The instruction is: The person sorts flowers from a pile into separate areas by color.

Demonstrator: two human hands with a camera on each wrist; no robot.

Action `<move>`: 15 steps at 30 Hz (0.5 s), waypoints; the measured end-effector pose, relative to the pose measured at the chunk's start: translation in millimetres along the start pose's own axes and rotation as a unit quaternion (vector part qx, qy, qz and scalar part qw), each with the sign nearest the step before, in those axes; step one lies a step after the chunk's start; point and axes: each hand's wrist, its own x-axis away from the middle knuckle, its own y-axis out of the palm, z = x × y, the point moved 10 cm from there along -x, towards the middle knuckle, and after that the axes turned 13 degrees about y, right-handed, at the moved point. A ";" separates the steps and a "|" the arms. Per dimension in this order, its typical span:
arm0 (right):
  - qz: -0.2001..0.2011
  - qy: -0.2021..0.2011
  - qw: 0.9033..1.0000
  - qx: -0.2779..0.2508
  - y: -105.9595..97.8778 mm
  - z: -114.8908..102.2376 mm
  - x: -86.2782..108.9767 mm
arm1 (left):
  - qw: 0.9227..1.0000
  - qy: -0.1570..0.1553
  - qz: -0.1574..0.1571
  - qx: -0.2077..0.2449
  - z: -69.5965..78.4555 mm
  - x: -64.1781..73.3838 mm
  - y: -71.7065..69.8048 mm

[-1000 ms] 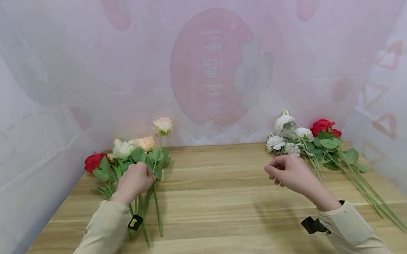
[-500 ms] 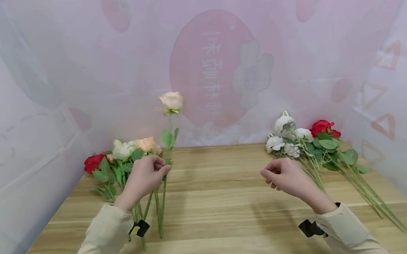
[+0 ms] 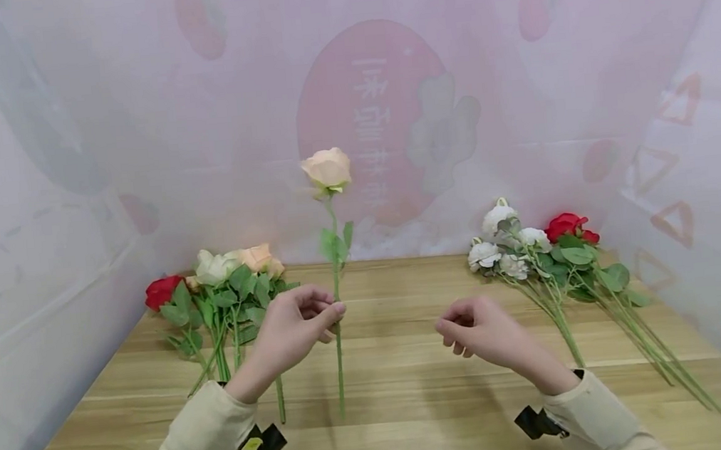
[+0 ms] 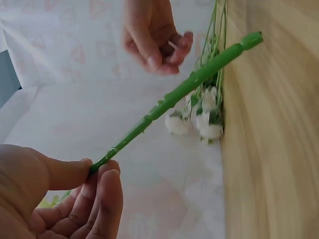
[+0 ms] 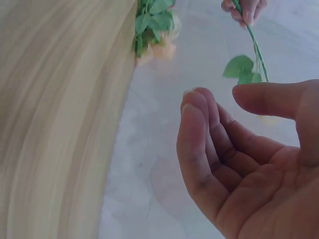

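Note:
A pale peach rose (image 3: 328,169) stands upright over the middle of the table, its green stem pinched between the thumb and fingers of my left hand (image 3: 297,327). In the left wrist view the lower stem (image 4: 179,92) runs out past the fingertips, thorny and bare of leaves. My right hand (image 3: 489,335) hovers to the right of the rose, fingers loosely curled with nothing in them. The right wrist view shows a gap between the thumb (image 5: 269,98) and the bent fingers of that hand.
On the left of the wooden table (image 3: 407,392) lies a bunch with a red rose (image 3: 163,292), a cream rose (image 3: 215,266) and a peach rose (image 3: 262,259). White flowers (image 3: 485,253) and red roses (image 3: 568,227) lie on the right. Printed cloth (image 3: 247,106) walls the table in.
My left hand has drawn the peach rose up out of the left bunch and carried it right, toward the middle. My right hand has shifted slightly left and lower.

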 end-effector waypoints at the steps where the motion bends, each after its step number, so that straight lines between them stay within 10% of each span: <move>1: -0.006 0.001 1.000 -0.003 3.6 -1.1 0.9 | 1.000 0.003 -0.003 0.013 1.8 0.7 4.4; 15: -0.088 0.002 0.995 -0.042 50.5 -16.7 15.3 | 0.996 0.043 -0.033 0.075 18.0 8.6 38.4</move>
